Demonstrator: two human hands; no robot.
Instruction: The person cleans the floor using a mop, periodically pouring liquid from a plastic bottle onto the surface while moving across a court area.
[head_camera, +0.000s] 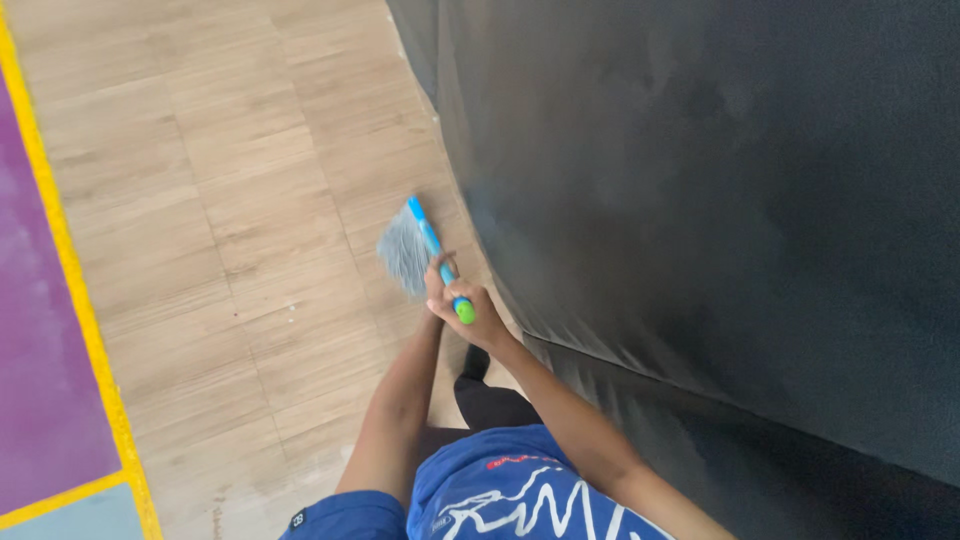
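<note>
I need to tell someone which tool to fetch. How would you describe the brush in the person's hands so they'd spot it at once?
Start at the big black padded surface on the right, then look along its lower edge where it meets the wood-look floor. There, both hands, left hand and right hand, grip a small hand brush. It alone is bright: blue handle, green end cap, grey bristles.

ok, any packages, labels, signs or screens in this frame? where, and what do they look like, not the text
No packages, signs or screens.
Printed blue shirt: bottom centre, on the person; white wavy line graphic with a small red mark above it.
Small round tag on the blue sleeve: bottom edge, left of the shirt; dark with pale characters, too small to tell more.
</note>
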